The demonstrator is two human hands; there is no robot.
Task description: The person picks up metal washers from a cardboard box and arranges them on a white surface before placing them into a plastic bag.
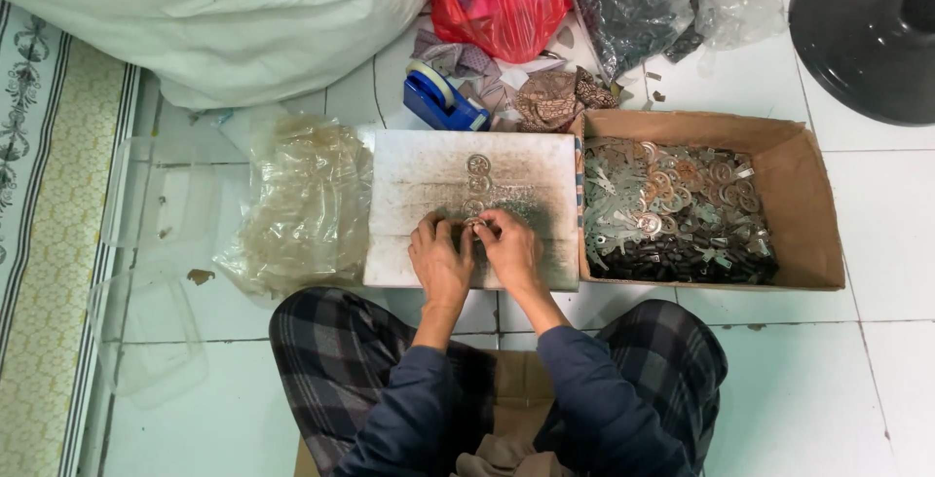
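My left hand (439, 261) and my right hand (510, 248) meet over a worn white board (419, 185) on the floor, fingertips pinched together on a small round metal part (475, 225). Above my fingers, a short column of similar metal rings (478, 173) lies on the board. Right of the board, an open cardboard box (808, 204) holds a heap of flat metal parts (672, 209) and rings.
A crumpled clear plastic bag (302, 204) lies left of the board, with clear plastic tubs (146, 331) beyond it. A blue tape dispenser (440, 99), red bag (497, 0), large white sack (214, 19) and dark bagged parts (628, 10) sit behind. A black round base (862, 34) stands far right.
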